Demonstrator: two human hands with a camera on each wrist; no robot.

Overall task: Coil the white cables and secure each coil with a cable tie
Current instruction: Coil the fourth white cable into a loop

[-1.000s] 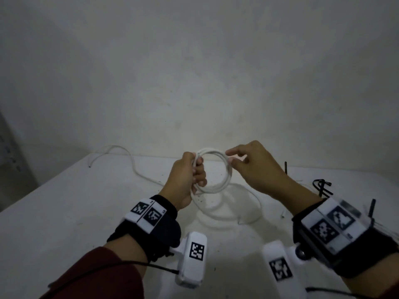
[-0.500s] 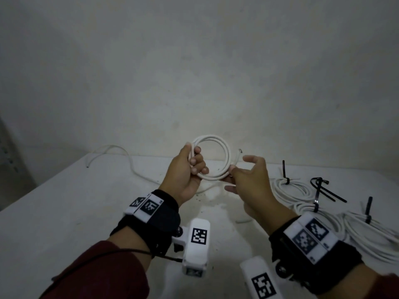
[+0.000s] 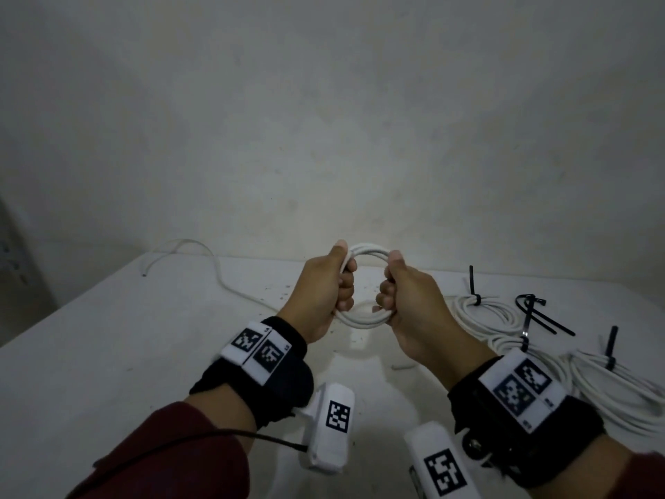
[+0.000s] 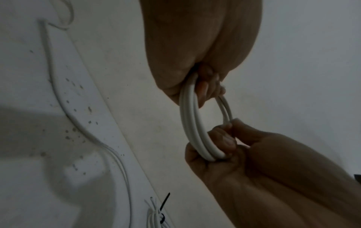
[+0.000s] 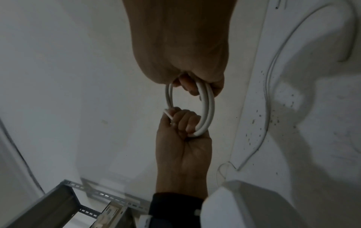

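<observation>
left hand (image 3: 321,289) grip: fist round left side of white cable coil (image 3: 363,320) | right hand (image 3: 406,297) grip: fist round right side | coil held above tabletop (image 3: 126,347) | tied coils (image 3: 485,313) at right

Above the white table (image 3: 108,354), the left hand (image 3: 320,293) and right hand (image 3: 410,300) each grip an opposite side of a small white cable coil (image 3: 365,318), while tied coils (image 3: 485,315) with black cable ties (image 3: 474,289) lie at right.
</observation>
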